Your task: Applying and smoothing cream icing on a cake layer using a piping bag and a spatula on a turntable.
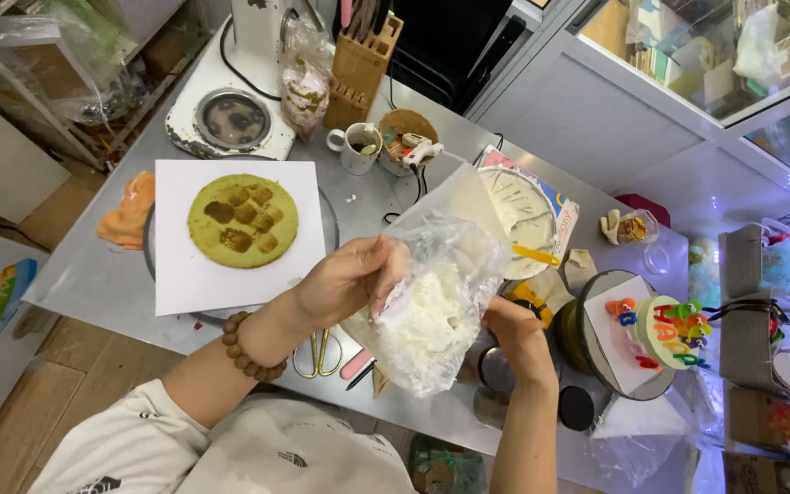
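piping bag held in both hands over the steel table

while the clear piping bag (432, 302) of white cream is kept up over the near edge of the steel table (93, 274), its upper part is gripped by the left hand (349, 279), fingers closed around the plastic. the right hand (514, 334) is placed at the bag's lower right side; its fingers are hidden behind the bag, so it cannot be told whether they are closed. a wooden bead bracelet (249, 352) is worn on the left wrist.

left of the bag, a green round cake layer (242, 220) with brown patches is seen on a white paper sheet (185, 274), which lies on a round turntable (326, 220). an orange cloth (128, 210) lies at the table's left edge. yellow-handled scissors (319, 352) are seen just under the left forearm.

behind the bag, a metal bowl (523, 215) with cream residue and a yellow-handled spatula (535, 255) is set. further back: a white mug (356, 146), a wooden knife block (360, 69), a white stand mixer base (230, 114). right of the right hand, a small decorated cake (674, 334) with coloured letter candles stands on white paper.
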